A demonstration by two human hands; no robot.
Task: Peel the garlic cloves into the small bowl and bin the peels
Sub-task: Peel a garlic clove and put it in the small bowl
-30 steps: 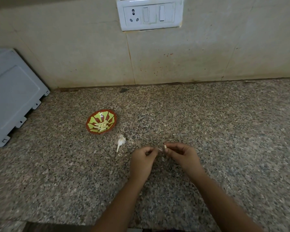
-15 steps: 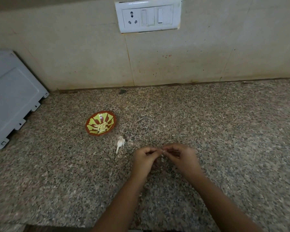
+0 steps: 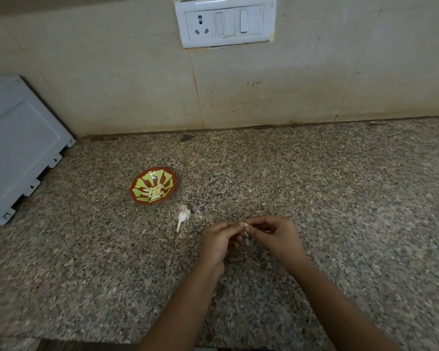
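**A:** Both hands meet low over the speckled granite table (image 3: pixel 340 198). The left hand (image 3: pixel 217 243) and right hand (image 3: pixel 276 239) each pinch the small pale garlic clove (image 3: pixel 246 225), a narrow fingertip grip, likely to strip the papery skin.

**B:** At ten o'clock from them sits the small red-and-yellow patterned bowl (image 3: pixel 174 178), peeled cloves inside. The white garlic remnant (image 3: pixel 183 215) lies between, within easy reach.

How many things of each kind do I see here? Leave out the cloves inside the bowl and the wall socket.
Bowl: 1
Garlic piece: 1
Clove: 1
Hands: 2, left hand and right hand
Appliance: 1
Total: 6
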